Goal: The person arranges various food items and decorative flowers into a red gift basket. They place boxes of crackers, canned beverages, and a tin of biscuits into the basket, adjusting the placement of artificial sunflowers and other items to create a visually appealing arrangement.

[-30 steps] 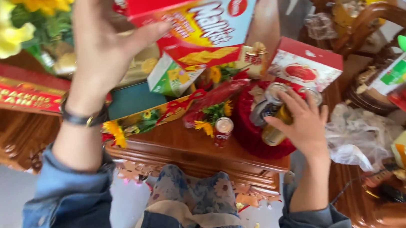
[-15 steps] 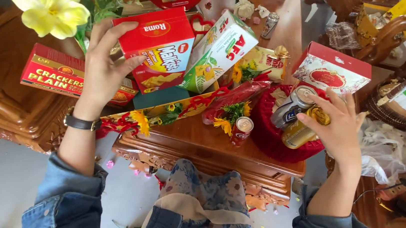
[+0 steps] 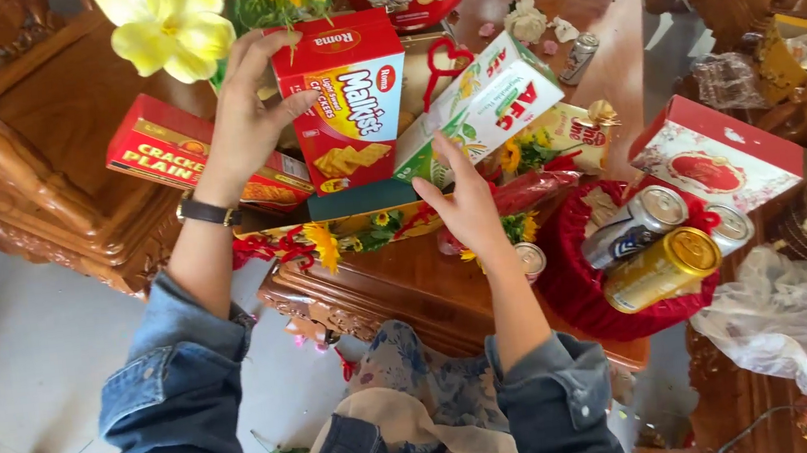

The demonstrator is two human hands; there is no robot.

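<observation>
My left hand (image 3: 239, 134) fingers grip the upright red cracker box (image 3: 349, 102); my right hand (image 3: 466, 205), fingers spread, touches the tilted green-white box (image 3: 481, 108).

Both arms reach away from the body in rolled-up denim sleeves, forearms bare. The left hand (image 3: 248, 123) is raised farther and to the left, a dark watch on its wrist, fingers spread and curled in a grasp with the thumb pointing right. The right hand (image 3: 469, 205) sits nearer, palm down, fingers extended and slightly parted.
</observation>
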